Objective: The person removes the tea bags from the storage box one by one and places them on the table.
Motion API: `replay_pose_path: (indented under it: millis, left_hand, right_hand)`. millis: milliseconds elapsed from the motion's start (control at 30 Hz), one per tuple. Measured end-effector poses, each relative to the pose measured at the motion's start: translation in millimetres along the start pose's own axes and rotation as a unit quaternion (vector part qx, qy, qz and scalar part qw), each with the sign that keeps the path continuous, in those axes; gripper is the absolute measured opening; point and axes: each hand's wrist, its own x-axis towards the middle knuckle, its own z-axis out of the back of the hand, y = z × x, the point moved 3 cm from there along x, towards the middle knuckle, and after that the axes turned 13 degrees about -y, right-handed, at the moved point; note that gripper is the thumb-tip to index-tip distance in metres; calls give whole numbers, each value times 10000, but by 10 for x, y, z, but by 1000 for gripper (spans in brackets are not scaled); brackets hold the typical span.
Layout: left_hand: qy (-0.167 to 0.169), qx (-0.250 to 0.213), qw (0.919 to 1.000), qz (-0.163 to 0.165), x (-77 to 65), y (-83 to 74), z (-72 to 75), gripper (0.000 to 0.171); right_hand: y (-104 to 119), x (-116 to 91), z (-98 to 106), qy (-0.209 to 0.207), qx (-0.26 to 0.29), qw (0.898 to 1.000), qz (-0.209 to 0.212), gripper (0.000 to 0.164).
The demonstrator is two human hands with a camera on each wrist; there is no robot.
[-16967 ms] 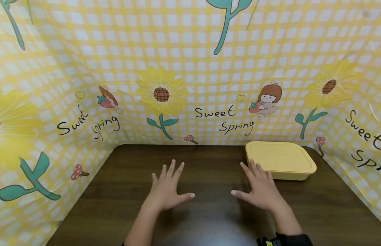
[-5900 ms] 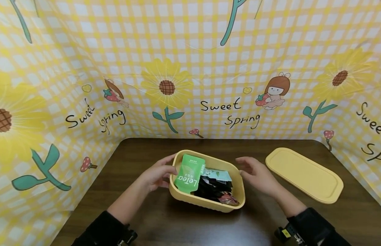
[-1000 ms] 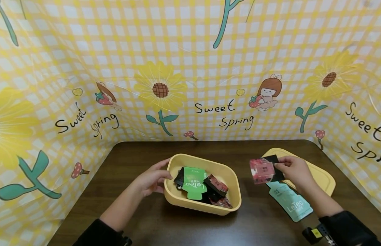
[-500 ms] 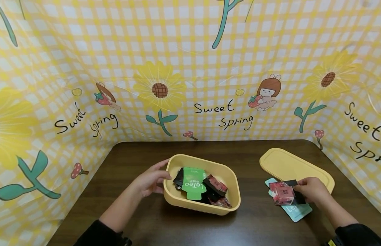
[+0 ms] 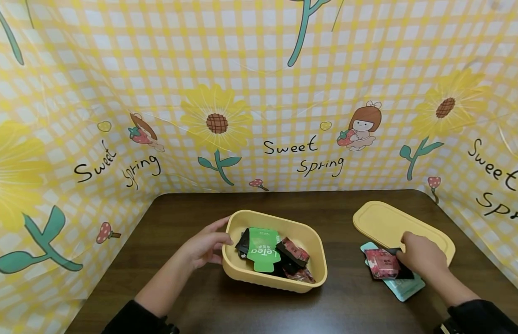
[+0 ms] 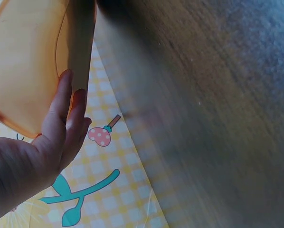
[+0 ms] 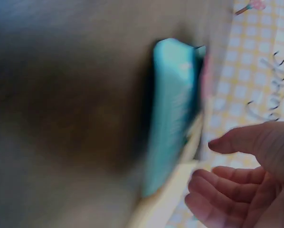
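Observation:
A yellow plastic box stands mid-table, holding a green LeTea pouch, black sachets and a red-and-black sachet. My left hand grips the box's left side, its thumb at the rim; in the left wrist view, fingers lie along the outer wall. On the right, a red-and-black sachet lies across mint-green LeTea pouches. My right hand hovers over that sachet's black end; in the right wrist view, its thumb and fingers are apart with nothing between them.
The yellow lid lies flat at the back right, beside the small pile and partly behind my right hand. Yellow checked cloth walls the dark wooden table at the back and both sides.
My right hand has carried the red-and-black sachet rightward from beside the box, laid it on the mint-green pouches and let go. The left hand and box have stayed in place.

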Motion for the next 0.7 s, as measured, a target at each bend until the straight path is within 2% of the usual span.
replay_pose_path:
  millis: [67, 167, 233, 333, 433, 567, 633, 700]
  left_hand:
    - [-18, 4, 10000, 0, -4, 0, 9, 91]
    - [-30, 27, 10000, -3, -10, -8, 19, 91]
    - [-20, 40, 10000, -17, -14, -18, 23, 91]
    - [-1, 59, 10000, -33, -16, -30, 26, 91]
    - [12, 71, 10000, -29, -20, -38, 15, 91]
    - [-1, 59, 10000, -15, -24, -43, -9, 90]
    - [-18, 57, 10000, 4, -27, -37, -19, 89]
    - [-30, 71, 10000, 25, -30, -26, -27, 89]
  right_hand:
    - [196, 38, 67, -343, 85, 9991, 244, 36]
    - [571, 103, 140, -861, 381, 9915, 900, 31]
    - [849, 144, 160, -1162, 677, 9799, 1473, 28]
    - [1259, 197, 135, -1337, 1214, 9529, 2437, 26]
    - [1649, 203, 69, -1070, 1669, 9210, 3354, 28]
    - [2089, 139, -44, -304, 1994, 8833, 4232, 36]
    - [2262, 88, -104, 156, 1916, 8733, 4477, 42]
    - [2395, 43, -175, 541, 1663, 8686, 4636, 49]
